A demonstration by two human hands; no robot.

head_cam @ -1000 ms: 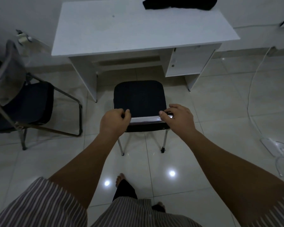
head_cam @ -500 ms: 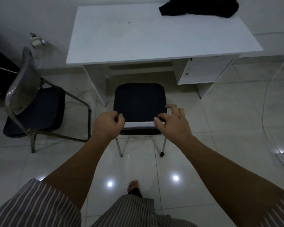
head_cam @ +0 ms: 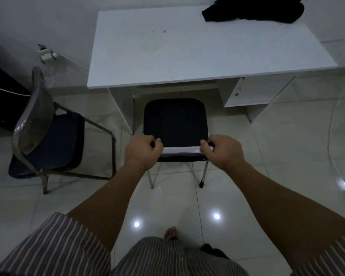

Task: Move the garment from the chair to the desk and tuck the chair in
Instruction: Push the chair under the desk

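At the desk's kneehole, the chair (head_cam: 175, 124) stands with its front seat edge just short of the desk (head_cam: 197, 54) front; most of the seat is outside. Left hand (head_cam: 141, 152) is curled tight round the left end of the chrome top rail (head_cam: 180, 151) of the backrest, right hand (head_cam: 223, 152) likewise on the right end. Black garment (head_cam: 253, 9) lies bunched on the desktop at about 1 o'clock, far right corner, partly cut by the frame edge. A second chair (head_cam: 46, 136) sits at 9 o'clock, angled, well apart. White cable (head_cam: 331, 136) runs over the tiled floor (head_cam: 287, 148) at 3 o'clock.
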